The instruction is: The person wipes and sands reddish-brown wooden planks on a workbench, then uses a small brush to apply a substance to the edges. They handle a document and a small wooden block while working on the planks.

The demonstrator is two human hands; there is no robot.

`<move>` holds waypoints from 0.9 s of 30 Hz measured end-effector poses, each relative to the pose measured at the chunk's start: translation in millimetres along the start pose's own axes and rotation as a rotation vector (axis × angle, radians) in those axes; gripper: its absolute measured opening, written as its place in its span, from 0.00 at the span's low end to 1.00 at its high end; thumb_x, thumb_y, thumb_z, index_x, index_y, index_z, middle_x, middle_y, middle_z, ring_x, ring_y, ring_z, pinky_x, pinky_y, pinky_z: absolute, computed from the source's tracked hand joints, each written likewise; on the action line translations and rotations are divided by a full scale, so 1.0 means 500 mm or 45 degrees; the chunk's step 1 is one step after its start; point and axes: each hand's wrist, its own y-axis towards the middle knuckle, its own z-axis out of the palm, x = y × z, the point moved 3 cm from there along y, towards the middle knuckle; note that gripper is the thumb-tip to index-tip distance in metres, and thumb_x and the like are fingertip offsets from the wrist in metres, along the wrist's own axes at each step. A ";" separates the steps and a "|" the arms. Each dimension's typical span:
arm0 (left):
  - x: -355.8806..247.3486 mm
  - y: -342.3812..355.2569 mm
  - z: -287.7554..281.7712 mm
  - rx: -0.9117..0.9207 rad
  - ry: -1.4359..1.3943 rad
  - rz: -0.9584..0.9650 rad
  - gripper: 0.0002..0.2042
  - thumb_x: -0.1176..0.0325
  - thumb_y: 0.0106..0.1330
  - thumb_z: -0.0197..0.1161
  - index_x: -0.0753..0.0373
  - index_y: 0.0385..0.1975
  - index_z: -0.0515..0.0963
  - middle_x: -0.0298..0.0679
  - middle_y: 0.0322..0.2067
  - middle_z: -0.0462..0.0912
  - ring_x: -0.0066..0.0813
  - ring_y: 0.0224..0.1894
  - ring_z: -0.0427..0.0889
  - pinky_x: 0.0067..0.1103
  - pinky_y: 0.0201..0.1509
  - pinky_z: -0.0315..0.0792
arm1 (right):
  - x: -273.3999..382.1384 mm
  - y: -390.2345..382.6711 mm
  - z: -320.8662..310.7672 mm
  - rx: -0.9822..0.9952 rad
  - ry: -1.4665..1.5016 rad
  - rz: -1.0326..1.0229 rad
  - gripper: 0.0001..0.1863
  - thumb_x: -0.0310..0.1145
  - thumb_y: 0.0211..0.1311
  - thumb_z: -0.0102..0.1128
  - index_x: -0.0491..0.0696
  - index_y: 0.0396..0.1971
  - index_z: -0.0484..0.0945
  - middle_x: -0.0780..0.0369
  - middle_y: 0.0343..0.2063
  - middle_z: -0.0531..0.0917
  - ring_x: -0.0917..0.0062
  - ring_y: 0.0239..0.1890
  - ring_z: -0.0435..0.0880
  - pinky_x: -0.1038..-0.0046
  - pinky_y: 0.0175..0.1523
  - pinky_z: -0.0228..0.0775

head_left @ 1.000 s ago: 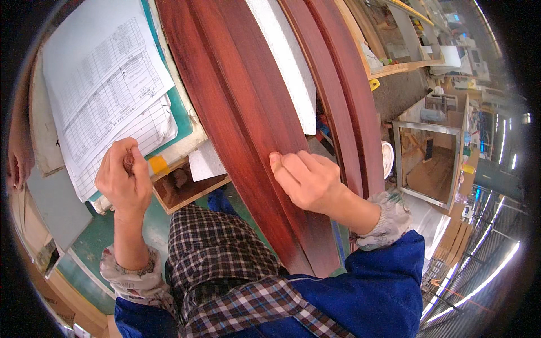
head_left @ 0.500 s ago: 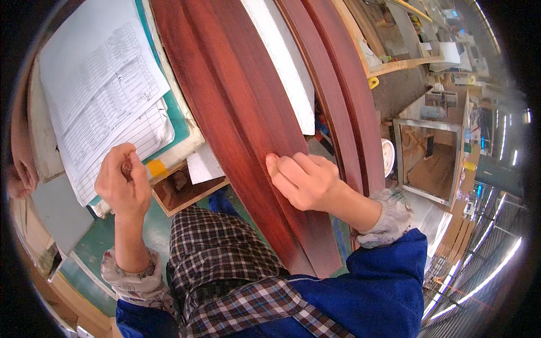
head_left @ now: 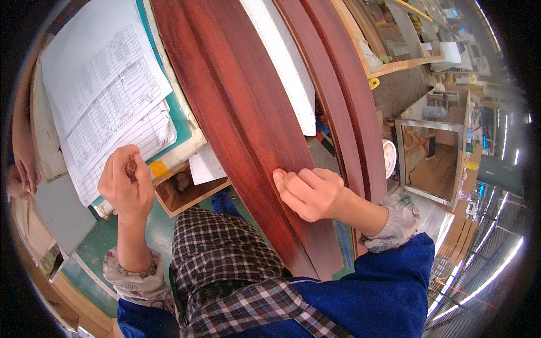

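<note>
A long reddish-brown wooden board [head_left: 225, 107] with a groove along its length slants down in front of me. My right hand [head_left: 313, 194] is closed, its fingers curled and its thumb side against the board beside the groove. Whatever it pinches, if anything, is hidden. Raised over the paper sheets [head_left: 104, 84] at the left, my left hand [head_left: 127, 183] is closed around a small dark reddish-brown lump [head_left: 131, 168], of which only part shows between the fingers. The left hand stays apart from the board.
A second reddish-brown board [head_left: 341, 84] lies to the right, past a white foam strip [head_left: 287, 73]. Below the papers stands an open wooden box [head_left: 191, 194]. Another person's hand [head_left: 25, 174] shows at the far left. A metal-framed cabinet [head_left: 431, 158] stands at the right.
My right hand has slid a little down along the board, toward me and slightly right. My left hand has hardly moved and keeps its grip on the lump.
</note>
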 end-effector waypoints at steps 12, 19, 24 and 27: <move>-0.001 -0.004 0.002 -0.012 0.009 -0.035 0.03 0.79 0.53 0.57 0.64 0.25 0.74 0.36 0.16 0.69 0.27 0.15 0.67 0.21 0.19 0.61 | -0.009 0.005 0.004 -0.090 0.031 0.041 0.04 0.25 0.47 0.61 0.43 0.25 0.79 0.67 0.21 0.73 0.85 0.18 0.69 0.84 0.19 0.55; 0.012 -0.010 0.000 0.066 -0.007 -0.046 0.02 0.77 0.59 0.56 0.67 0.30 0.76 0.39 0.18 0.72 0.23 0.18 0.67 0.19 0.22 0.63 | 0.008 -0.019 -0.005 -0.044 0.148 0.064 0.13 0.26 0.44 0.59 0.40 0.34 0.80 0.67 0.21 0.73 0.84 0.17 0.69 0.84 0.18 0.56; -0.023 -0.015 -0.001 0.002 -0.134 0.014 0.03 0.81 0.53 0.57 0.67 0.27 0.74 0.40 0.18 0.68 0.31 0.18 0.64 0.25 0.21 0.57 | 0.026 -0.045 -0.007 -0.161 0.341 0.552 0.19 0.29 0.45 0.66 0.44 0.41 0.80 0.65 0.25 0.74 0.76 0.23 0.73 0.79 0.25 0.63; -0.097 -0.046 0.028 0.093 -0.235 0.298 0.12 0.81 0.45 0.58 0.65 0.32 0.77 0.44 0.29 0.79 0.38 0.28 0.76 0.26 0.31 0.68 | 0.028 -0.039 -0.024 0.050 0.298 0.784 0.24 0.36 0.49 0.66 0.52 0.50 0.77 0.63 0.35 0.74 0.73 0.30 0.74 0.74 0.34 0.66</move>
